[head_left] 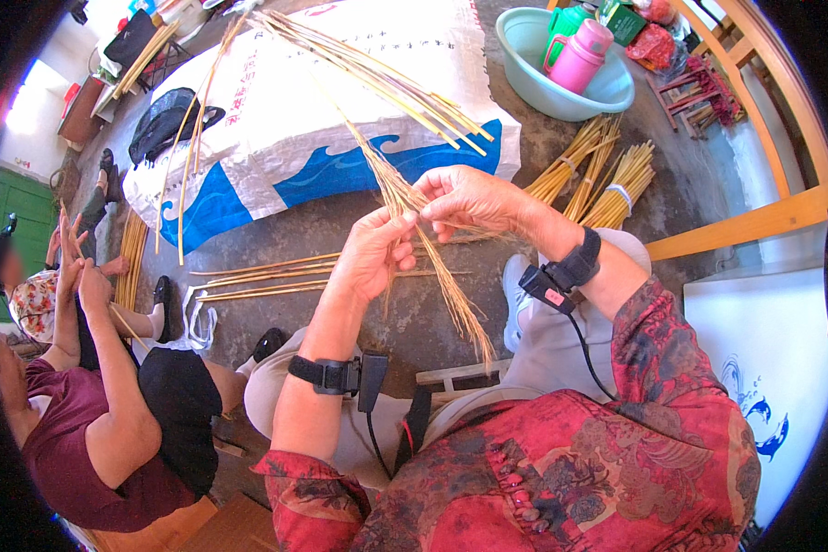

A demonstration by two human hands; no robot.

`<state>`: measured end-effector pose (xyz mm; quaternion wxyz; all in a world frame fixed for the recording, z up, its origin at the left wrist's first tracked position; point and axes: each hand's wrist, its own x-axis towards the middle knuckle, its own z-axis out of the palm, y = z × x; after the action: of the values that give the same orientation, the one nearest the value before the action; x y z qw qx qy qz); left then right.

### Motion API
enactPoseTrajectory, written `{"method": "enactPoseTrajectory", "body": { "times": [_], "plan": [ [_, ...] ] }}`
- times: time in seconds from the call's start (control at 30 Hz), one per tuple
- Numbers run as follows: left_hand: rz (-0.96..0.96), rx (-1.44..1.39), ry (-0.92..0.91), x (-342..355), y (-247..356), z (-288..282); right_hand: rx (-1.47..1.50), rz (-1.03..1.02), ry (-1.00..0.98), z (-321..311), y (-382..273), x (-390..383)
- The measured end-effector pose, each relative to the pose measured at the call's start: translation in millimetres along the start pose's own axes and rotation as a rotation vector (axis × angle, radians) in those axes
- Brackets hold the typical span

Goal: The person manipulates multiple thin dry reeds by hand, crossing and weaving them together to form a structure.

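Note:
In front of my chest, both hands work on a loose bunch of dry broom straw (405, 193), its wispy, frayed ends fanning down toward my lap. My left hand (374, 250) pinches the bunch from the left, thumb pressed against the stems. Close beside it, my right hand (469, 201) has its thumb and fingertips closed on the same straw from the right. A thin stalk of the bunch runs up and away over the white sack sheet (340, 120). Exactly which strands sit between the fingertips is hidden.
More long stalks (405, 92) and a black cloth or bag (167, 124) lie on the sheet. Tied stalk bundles (621, 189) stand right, near a pale basin (561, 101) holding a pink thermos (580, 57). Loose stalks (276, 281) cross the floor. A co-worker (110, 405) sits close left.

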<state>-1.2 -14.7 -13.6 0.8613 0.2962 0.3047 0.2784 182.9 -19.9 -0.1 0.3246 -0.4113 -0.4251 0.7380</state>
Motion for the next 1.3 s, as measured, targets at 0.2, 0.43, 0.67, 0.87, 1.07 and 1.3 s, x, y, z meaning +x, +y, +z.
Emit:
{"method": "enactPoseTrajectory", "body": {
  "times": [0.2,0.43,0.67,0.87,1.07,1.3],
  "plan": [
    [-0.014,0.002,0.049,2,0,-1,0.097,0.071,-0.02,1,-2,-3],
    [-0.002,0.001,0.052,6,-2,1,0.056,0.083,0.039,-3,-3,-9],
    [0.004,-0.01,0.045,11,-3,3,0.022,0.081,0.053,-4,0,-10],
    [0.003,-0.008,0.068,15,-6,6,-0.067,-0.005,0.127,1,0,-13],
    [0.021,-0.003,0.081,18,-2,10,-0.026,-0.028,0.068,-8,-6,-18],
    [0.046,0.031,0.085,18,-2,9,-0.002,0.005,0.139,-13,-7,-26]
  ]
}}
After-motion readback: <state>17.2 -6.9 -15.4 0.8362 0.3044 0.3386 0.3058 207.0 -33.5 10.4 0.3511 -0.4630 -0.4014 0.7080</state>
